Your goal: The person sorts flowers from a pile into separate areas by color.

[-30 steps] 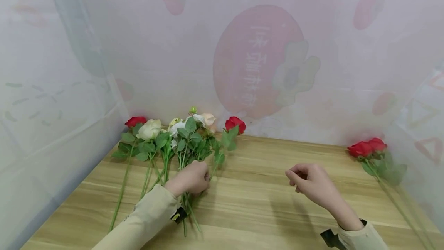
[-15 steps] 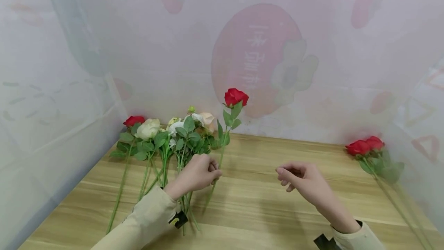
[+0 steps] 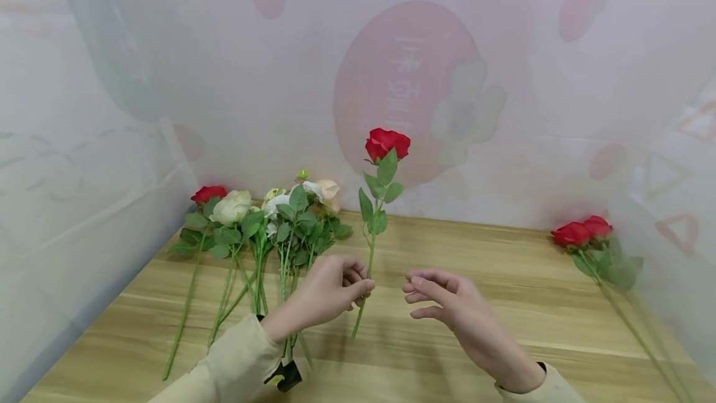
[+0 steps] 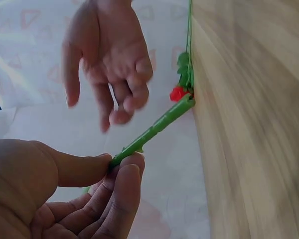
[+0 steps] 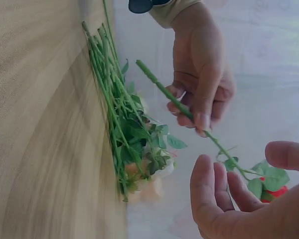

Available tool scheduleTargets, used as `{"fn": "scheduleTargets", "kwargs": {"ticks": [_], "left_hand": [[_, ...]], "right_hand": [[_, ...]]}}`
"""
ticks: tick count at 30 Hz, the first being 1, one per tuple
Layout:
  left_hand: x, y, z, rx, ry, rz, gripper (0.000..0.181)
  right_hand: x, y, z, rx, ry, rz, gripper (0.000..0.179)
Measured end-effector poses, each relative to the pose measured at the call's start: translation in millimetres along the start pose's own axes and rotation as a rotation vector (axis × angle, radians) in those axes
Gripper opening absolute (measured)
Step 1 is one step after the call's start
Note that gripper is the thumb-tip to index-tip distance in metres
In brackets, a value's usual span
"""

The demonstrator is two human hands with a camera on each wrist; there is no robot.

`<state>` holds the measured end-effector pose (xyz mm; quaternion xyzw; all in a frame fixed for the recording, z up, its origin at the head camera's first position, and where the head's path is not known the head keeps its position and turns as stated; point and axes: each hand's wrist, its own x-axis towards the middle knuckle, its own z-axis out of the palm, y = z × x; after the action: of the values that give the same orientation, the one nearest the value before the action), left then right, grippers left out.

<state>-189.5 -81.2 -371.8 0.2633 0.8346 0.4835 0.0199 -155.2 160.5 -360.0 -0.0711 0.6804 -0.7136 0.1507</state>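
My left hand (image 3: 330, 291) pinches the green stem of a red rose (image 3: 387, 144) between thumb and forefinger. The rose stands nearly upright above the table, its bloom high against the back curtain. In the left wrist view the thorny lower stem (image 4: 157, 128) sticks out past my fingertips. Just right of the stem, my right hand (image 3: 458, 316) hovers with fingers spread loosely and a gap between thumb and forefinger. It holds nothing. The right wrist view shows the right fingers (image 5: 203, 184) close to the rose's leaves (image 5: 274, 177), with the red bloom partly hidden behind that hand.
White, cream and peach flowers (image 3: 232, 207) with leafy stems lie in a row on the left of the wooden table (image 3: 475, 241), a red rose (image 3: 209, 194) at their far end. Two red roses (image 3: 572, 235) lie on the right. Printed curtains (image 3: 279, 79) enclose the table.
My left hand has lifted the red rose off the table beside the other flowers and moved it right, turning it upright. The right hand has come left towards it, its fingers opening.
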Motion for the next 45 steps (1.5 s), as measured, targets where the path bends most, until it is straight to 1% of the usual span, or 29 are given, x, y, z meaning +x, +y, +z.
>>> {"fn": "scheduleTargets", "kwargs": {"ticks": [6,11,17,20,25,29,33,39,45], "left_hand": [[-5.3,10.8,9.5,-0.047,-0.044,0.001,0.007],[-8.3,15.6,13.1,-0.068,-0.067,0.011,0.007],[-10.8,15.9,17.3,-0.082,-0.103,0.021,0.007],[-11.3,14.8,19.9,-0.1,-0.119,0.032,0.007],[-11.9,13.7,23.4,-0.112,-0.127,0.048,0.008],[-12.5,14.7,24.4,-0.107,-0.136,0.045,0.008],[-13.8,16.2,24.8,-0.111,-0.152,0.045,0.009],[-14.9,17.2,26.5,-0.134,-0.166,0.034,0.011],[-15.0,16.7,28.4,-0.135,-0.164,0.023,0.012]], "right_hand": [[6.9,3,5,0.018,0.032,0.008,0.049],[13.3,3,9,0.032,0.029,0.02,0.052],[18.6,3,17,0.04,0.015,0.002,0.047],[19.2,3,19,0.028,0.031,-0.008,0.043],[19.8,3,19,0.001,0.047,-0.012,0.036],[20.8,3,18,-0.01,0.041,-0.011,0.032],[21.1,4,17,-0.028,0.036,-0.015,0.032],[20.9,6,16,-0.063,0.024,-0.043,0.033],[21.0,7,15,-0.082,0.016,-0.07,0.03]]}}
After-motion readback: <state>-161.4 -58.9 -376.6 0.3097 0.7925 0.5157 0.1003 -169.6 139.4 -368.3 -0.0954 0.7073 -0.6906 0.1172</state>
